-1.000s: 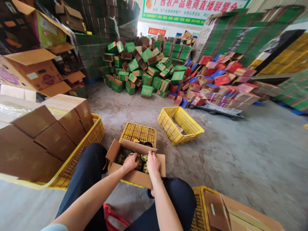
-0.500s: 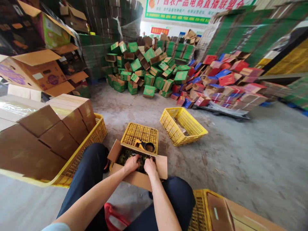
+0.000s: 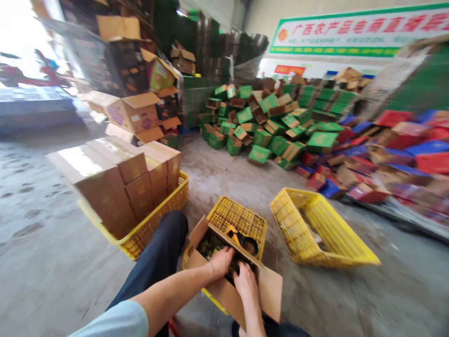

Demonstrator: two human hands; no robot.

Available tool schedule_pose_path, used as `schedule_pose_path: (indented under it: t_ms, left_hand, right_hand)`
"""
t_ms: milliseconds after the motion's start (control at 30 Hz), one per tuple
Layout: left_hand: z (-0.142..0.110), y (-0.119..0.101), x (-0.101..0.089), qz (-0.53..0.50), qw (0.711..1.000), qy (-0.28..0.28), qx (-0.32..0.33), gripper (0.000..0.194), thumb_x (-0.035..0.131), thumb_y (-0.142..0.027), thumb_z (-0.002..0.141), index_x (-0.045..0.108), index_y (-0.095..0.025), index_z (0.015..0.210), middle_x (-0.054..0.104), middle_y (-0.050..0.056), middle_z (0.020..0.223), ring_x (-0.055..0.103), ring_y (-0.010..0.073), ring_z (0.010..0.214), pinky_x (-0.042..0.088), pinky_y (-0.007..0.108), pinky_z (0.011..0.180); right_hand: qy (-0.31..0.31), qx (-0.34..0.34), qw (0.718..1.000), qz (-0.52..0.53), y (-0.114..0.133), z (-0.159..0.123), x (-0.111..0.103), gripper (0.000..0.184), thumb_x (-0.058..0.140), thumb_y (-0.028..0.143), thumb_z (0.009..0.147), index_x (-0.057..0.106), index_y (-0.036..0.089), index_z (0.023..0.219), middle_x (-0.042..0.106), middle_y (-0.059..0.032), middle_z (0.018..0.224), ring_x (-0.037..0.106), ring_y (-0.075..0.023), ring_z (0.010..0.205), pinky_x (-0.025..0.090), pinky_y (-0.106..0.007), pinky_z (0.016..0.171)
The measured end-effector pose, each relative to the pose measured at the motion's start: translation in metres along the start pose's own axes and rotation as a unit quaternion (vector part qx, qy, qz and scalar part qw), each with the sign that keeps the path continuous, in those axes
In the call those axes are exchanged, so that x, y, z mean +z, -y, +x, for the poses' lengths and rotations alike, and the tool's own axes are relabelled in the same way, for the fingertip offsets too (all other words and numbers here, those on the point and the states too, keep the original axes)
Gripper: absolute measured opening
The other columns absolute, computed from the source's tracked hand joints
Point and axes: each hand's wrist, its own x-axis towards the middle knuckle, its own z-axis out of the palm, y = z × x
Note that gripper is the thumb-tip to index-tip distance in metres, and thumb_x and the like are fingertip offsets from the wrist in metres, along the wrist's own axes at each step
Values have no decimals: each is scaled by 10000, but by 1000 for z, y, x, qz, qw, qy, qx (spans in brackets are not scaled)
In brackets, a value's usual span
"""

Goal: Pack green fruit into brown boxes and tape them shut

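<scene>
Carton [image 3: 271,288] stood open on yellow crate [image 3: 238,211], flaps spread outward, dark greenish contents [image 3: 211,244] uncovered. Left hand [image 3: 221,262] reached inside, fingers curled down among contents; right hand [image 3: 246,282] dipped in just beside it, fingers bent. Whether either hand gripped anything, could not tell: fingertips hidden or blurred. Tape dispenser [image 3: 234,232] lay on crate, just beyond carton's far flap. Brown boxes [image 3: 105,187] filled basket [image 3: 140,241] at left; another basket [image 3: 289,229] sat at right. Green boxes [image 3: 258,154] lay heaped farther off.
</scene>
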Motion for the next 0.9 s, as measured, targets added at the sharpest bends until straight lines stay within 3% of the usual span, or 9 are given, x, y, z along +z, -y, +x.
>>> schedule_pose_path:
  t_ms: [133, 233, 300, 433, 567, 667, 733, 800, 900]
  left_hand:
    - [-6, -7, -15, 49, 997, -55, -16, 559, 682, -125, 750, 622, -191, 1302, 613, 155, 1359, 612, 349, 1219, 530, 404, 999]
    - [-19, -8, -26, 73, 995, -60, -7, 462, 690, -121, 748, 692, -222, 1198, 635, 119, 1317, 635, 324, 1156, 548, 386, 959]
    - [-33, -5, -34, 85, 994, -63, 10, 415, 680, -138, 789, 709, -224, 1194, 632, 113, 1327, 620, 317, 1182, 521, 395, 1021]
    - [-61, 12, -56, 95, 992, -81, 36, 349, 599, -140, 880, 733, -207, 1196, 634, 114, 1329, 583, 303, 1228, 457, 411, 1108]
    - [-78, 36, -78, 88, 985, -147, 36, 357, 513, -151, 956, 723, -225, 1236, 579, 98, 1431, 487, 302, 1333, 361, 467, 1183]
    - [-86, 46, -83, 81, 977, -198, 25, 383, 530, -146, 946, 712, -279, 1256, 541, 58, 1492, 421, 302, 1401, 326, 498, 1199]
    - [-88, 48, -82, 83, 968, -235, 22, 404, 547, -131, 923, 704, -293, 1257, 495, 42, 1547, 361, 307, 1460, 293, 519, 1216]
    - [-86, 52, -79, 79, 956, -281, 20, 467, 552, -116, 898, 658, -271, 1326, 401, 56, 1625, 284, 312, 1520, 248, 528, 1243]
    - [-83, 60, -76, 18, 943, -331, -2, 692, 548, -121, 876, 418, -209, 1551, 222, 110, 1708, 201, 296, 1573, 233, 499, 1267]
  right_hand:
    - [-73, -24, 997, 21, 3, 10, 2, 353, 544, 184, 901, 705, 202, 1215, 735, -175, 1228, 683, -303, 1229, 538, -366, 1017]
    - [-48, 3, 997, 57, 9, 3, 1, 262, 518, 176, 936, 707, 174, 1117, 761, -186, 1126, 744, -300, 1082, 562, -351, 891]
    - [-31, 22, 997, 72, 12, -5, -1, 220, 535, 189, 954, 710, 157, 1083, 775, -177, 1061, 766, -287, 998, 557, -332, 844]
    - [-46, 58, 993, 94, 5, -16, -4, 288, 591, 303, 980, 705, 149, 1195, 767, -162, 1161, 731, -277, 1108, 531, -320, 926]
    - [-81, 69, 988, 111, -12, -25, -11, 447, 407, 314, 1051, 585, 154, 1429, 739, -125, 1264, 701, -221, 1158, 504, -304, 1004]
    - [-108, 52, 987, 111, -17, -30, -18, 523, 311, 284, 1056, 500, 98, 1506, 682, -169, 1359, 653, -225, 1240, 474, -328, 1073]
    - [-144, 30, 985, 95, -17, -30, -21, 565, 321, 284, 1046, 422, 81, 1564, 575, -197, 1495, 532, -262, 1393, 405, -402, 1164]
    - [-164, 50, 983, 64, -16, -29, -22, 606, 377, 299, 1027, 362, 129, 1609, 453, -190, 1606, 349, -343, 1521, 329, -560, 1206]
    - [-107, 135, 984, 51, -12, -27, -23, 686, 425, 332, 1012, 233, 240, 1664, 374, -184, 1655, 261, -445, 1539, 351, -738, 1103]
